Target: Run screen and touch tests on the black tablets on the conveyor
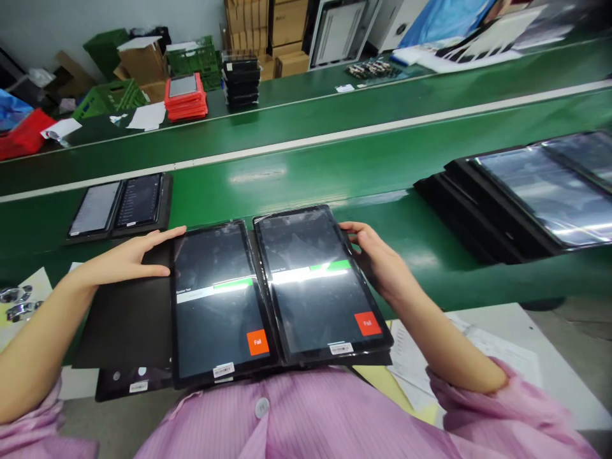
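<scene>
**Left tablet [215,255] and right tablet [301,293] side by side, between left hand [127,258] and right hand [380,261]**

Both at the near edge of a green table [268,166], close against a pink striped shirt [239,414]. On each dark screen, the words "Speaker Test", a green band and a reddish "Fail" button [258,343] low on the right.

At the left tablet's upper left edge, left fingers extended and unclenched, index tip touching, thumb just beside. Around the right tablet's right edge, right fingers bent and partly hidden behind; impossible to tell how firmly gripping.

Under the left wrist, a black cover [129,319], partly overlapped by the left tablet; peeking out below, another tablet [155,380]. Partly blocked by the right forearm, printed papers [502,350]. Far left, shiny metal parts [21,303].

Further out on the green surface, a smaller-looking pair of tablets [95,207] to the left and a stack of black-cased tablets [540,185] to the right. Beyond a pale rail [306,145], red trays [186,105], a black stack [240,80], green crates [109,97] and cardboard boxes [289,25].
</scene>
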`<action>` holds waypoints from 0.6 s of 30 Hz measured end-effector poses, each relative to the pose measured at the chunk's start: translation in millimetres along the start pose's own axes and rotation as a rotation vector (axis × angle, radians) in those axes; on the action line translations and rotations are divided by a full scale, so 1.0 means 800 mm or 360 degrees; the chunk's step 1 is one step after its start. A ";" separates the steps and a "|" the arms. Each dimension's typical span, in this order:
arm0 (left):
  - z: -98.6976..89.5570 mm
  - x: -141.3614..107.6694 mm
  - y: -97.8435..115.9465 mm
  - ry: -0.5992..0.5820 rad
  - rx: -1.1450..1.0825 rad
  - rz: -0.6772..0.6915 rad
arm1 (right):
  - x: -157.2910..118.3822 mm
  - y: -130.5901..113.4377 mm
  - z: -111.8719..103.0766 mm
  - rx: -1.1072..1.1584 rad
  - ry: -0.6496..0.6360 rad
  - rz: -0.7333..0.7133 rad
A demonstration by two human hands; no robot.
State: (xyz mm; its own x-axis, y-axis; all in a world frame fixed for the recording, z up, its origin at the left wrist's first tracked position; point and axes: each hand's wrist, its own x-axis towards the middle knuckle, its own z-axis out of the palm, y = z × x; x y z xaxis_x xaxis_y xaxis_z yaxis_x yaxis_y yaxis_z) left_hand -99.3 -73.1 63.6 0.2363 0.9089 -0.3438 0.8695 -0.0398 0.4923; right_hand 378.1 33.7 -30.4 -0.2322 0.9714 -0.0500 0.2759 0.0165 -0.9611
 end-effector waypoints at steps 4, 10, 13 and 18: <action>0.007 0.005 0.000 0.0072 -0.0339 0.0079 | 0.008 -0.001 -0.009 0.0423 -0.0056 0.0173; 0.016 0.006 -0.001 0.0197 -0.0375 0.0087 | 0.004 -0.004 -0.006 0.0422 -0.0014 0.0171; 0.017 0.007 -0.002 0.0180 -0.0372 0.0079 | 0.007 -0.007 -0.009 0.0443 -0.0029 0.0190; 0.014 0.008 0.000 0.0189 -0.0307 0.0051 | 0.012 -0.020 -0.025 0.0465 -0.0117 0.0233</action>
State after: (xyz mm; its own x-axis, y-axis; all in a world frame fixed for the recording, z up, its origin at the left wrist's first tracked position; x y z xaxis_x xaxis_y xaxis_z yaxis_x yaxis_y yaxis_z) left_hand -92.6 -72.0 52.4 0.1998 0.9513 -0.2349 0.7609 0.0004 0.6489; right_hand 389.8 47.3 -10.2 -0.2796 0.9386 -0.2023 0.0347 -0.2007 -0.9790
